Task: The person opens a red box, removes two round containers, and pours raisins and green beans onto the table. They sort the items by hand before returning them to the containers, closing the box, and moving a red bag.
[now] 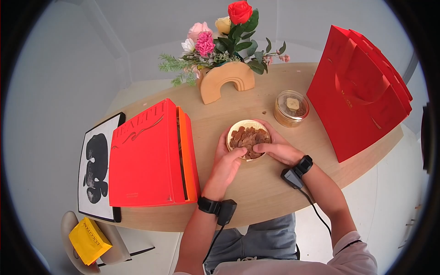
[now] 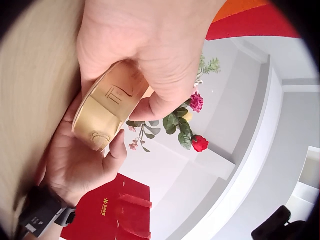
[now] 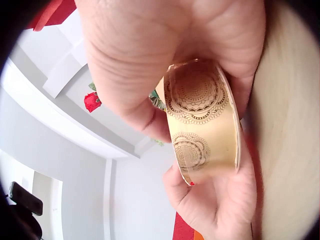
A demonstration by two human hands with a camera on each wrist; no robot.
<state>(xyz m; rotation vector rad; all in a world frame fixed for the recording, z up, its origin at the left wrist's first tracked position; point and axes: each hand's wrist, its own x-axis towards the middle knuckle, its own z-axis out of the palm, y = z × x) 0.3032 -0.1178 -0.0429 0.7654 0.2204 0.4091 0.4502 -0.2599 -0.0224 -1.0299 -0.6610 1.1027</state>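
Observation:
A round gold tub [image 1: 234, 127] without a lid is held between both hands over the middle of the table. Brown, lumpy pieces [image 1: 247, 136] that look like dried fruit fill it. My left hand [image 1: 225, 161] grips the near left side, its thumb over the rim; my right hand [image 1: 280, 149] grips the right side, thumb likewise over the rim. Printed lettering shows on the gold wall [image 2: 112, 100] in the left wrist view. Round lace-like patterns cover the wall [image 3: 200, 135] in the right wrist view. Some fingers are hidden behind the tub.
Another round tub [image 1: 291, 108], lidded, stands behind the right hand. A red paper bag [image 1: 353, 91] is at the right, a large red box [image 1: 142, 156] at the left beside a framed picture [image 1: 95, 167]. Flowers [image 1: 224, 39] in an arched vase [image 1: 227, 80] stand at the back.

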